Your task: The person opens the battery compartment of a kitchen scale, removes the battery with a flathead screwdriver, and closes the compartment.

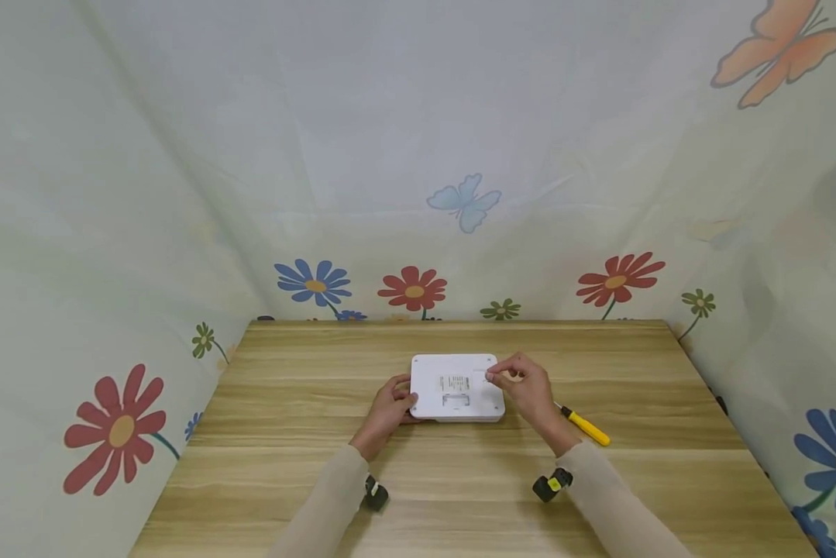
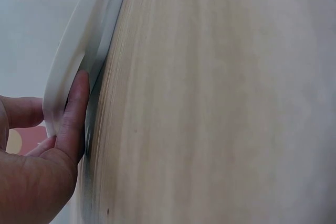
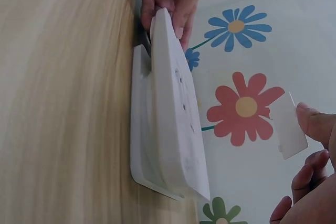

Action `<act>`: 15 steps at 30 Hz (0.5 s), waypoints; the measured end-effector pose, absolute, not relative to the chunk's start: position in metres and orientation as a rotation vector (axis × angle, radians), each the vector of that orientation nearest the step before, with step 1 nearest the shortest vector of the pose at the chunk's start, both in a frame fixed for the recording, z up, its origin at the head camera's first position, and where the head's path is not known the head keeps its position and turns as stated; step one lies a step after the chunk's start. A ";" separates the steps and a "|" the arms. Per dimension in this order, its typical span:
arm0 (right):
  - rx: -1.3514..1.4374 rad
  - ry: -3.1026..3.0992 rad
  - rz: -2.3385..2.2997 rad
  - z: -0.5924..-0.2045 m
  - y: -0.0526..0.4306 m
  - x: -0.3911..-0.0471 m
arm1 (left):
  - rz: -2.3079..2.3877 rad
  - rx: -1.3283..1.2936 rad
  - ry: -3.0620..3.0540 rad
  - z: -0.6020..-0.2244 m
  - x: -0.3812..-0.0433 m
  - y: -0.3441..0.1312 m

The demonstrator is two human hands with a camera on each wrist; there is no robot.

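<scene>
A flat white device (image 1: 424, 387), much like a kitchen scale, lies underside up on the table, with a printed label and a small rectangular recess on top. Its left edge is gripped by my left hand (image 1: 387, 411), thumb on the upper face and fingers beneath, as the left wrist view shows (image 2: 52, 166). Above the device's right side, my right hand (image 1: 528, 385) pinches a small thin white cover (image 3: 290, 127) between thumb and fingers. In the right wrist view the cover is apart from the device (image 3: 168, 103), whose wider body sits over a second white plate (image 3: 140, 124).
A screwdriver with a yellow handle (image 1: 589, 428) lies on the wooden table (image 1: 306, 356), right of the device and near my right wrist. Behind the table and at both sides hangs a pale curtain (image 1: 390, 116) printed with flowers and butterflies.
</scene>
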State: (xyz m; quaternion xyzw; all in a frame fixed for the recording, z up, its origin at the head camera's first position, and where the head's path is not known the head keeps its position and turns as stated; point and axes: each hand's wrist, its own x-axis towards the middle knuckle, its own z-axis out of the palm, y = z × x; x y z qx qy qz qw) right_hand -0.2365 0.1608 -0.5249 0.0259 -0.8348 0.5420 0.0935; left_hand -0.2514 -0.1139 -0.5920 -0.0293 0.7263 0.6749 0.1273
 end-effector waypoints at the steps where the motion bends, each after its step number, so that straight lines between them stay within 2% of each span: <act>1: 0.070 -2.482 1.610 -0.526 0.160 -0.236 | 1.965 -0.088 2.112 -0.592 -0.251 -0.114; 15: 0.142 -2.466 1.610 -0.547 0.140 -0.231 | 1.963 -0.105 2.114 -0.589 -0.250 -0.113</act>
